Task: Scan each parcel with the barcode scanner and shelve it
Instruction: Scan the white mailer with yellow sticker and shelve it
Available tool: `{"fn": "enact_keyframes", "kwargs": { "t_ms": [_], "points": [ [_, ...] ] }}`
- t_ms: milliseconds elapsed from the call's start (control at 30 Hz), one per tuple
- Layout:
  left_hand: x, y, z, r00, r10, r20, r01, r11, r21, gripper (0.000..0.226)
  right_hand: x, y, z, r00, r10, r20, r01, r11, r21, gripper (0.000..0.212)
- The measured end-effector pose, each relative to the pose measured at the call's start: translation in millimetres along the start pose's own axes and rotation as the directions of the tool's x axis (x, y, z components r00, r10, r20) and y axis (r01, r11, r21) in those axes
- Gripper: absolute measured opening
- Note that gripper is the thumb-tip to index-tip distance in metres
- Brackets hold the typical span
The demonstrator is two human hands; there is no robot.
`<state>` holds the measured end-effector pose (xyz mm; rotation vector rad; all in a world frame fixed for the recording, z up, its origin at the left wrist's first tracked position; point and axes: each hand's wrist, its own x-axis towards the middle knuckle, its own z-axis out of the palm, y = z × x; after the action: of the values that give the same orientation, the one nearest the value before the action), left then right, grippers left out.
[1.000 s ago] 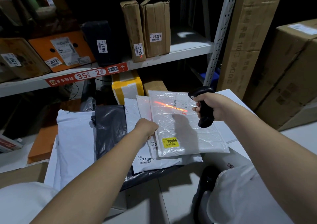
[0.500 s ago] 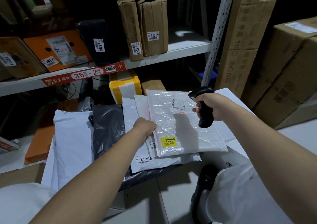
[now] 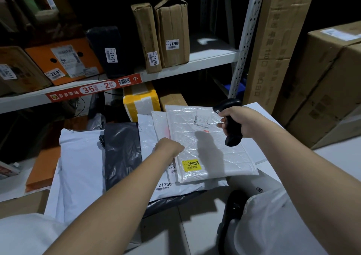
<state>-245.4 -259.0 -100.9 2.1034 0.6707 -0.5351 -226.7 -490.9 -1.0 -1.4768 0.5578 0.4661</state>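
A white bubble mailer [image 3: 211, 147] with a yellow 20005 sticker and a small shipping label lies on top of a stack of flat parcels. My left hand [image 3: 169, 147] grips its left edge, fingers curled under. My right hand [image 3: 239, 122] holds a black barcode scanner [image 3: 229, 122] above the mailer's far right corner, aimed at the label. Under the mailer lie a white bag marked 21306 [image 3: 148, 135], a dark grey bag [image 3: 122, 153] and a larger white bag [image 3: 80, 168].
A metal shelf [image 3: 205, 61] ahead holds labelled boxes, among them tall brown parcels 21205 [image 3: 145, 37] and 21209 [image 3: 172, 34], with free room to their right. Large cardboard boxes [image 3: 328, 82] stand at the right. A yellow-taped foam box [image 3: 139, 102] sits under the shelf.
The red scan line that lay across the mailer's label one second ago has gone out. Both hands and the mailer have barely moved.
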Motion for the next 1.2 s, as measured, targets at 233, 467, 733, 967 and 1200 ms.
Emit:
{"fn": "enact_keyframes", "kwargs": {
  "t_ms": [233, 467, 733, 967, 1200],
  "points": [
    [-4.7, 10.0, -34.9, 0.99, 0.117, -0.076, -0.121, 0.992, -0.044, 0.031, 8.4, -9.1, 19.4, 0.995, -0.095, 0.003, 0.095, 0.992, -0.082, 0.017],
    [-22.6, -8.5, -89.9, 0.936, 0.263, -0.233, -0.323, 0.906, -0.274, 0.019, 25.3, -6.5, 47.7, 0.993, -0.118, -0.014, 0.111, 0.965, -0.239, 0.01],
    [-38.0, -49.7, -180.2, 0.917, 0.243, -0.318, -0.373, 0.807, -0.459, 0.019, 27.1, 11.2, 89.5, 0.989, -0.15, 0.016, 0.145, 0.919, -0.368, 0.022],
    [-68.4, -84.3, -248.9, 0.912, 0.284, -0.296, -0.409, 0.683, -0.605, 0.023, 17.1, 16.9, 130.9, 0.945, -0.322, 0.057, 0.322, 0.889, -0.325, 0.019],
    [-96.6, -99.6, -296.2, 0.884, 0.391, -0.258, -0.468, 0.763, -0.445, 0.029, 8.9, -9.5, 136.1, 0.881, -0.473, -0.011, 0.468, 0.874, -0.134, 0.027]
  ]
}}
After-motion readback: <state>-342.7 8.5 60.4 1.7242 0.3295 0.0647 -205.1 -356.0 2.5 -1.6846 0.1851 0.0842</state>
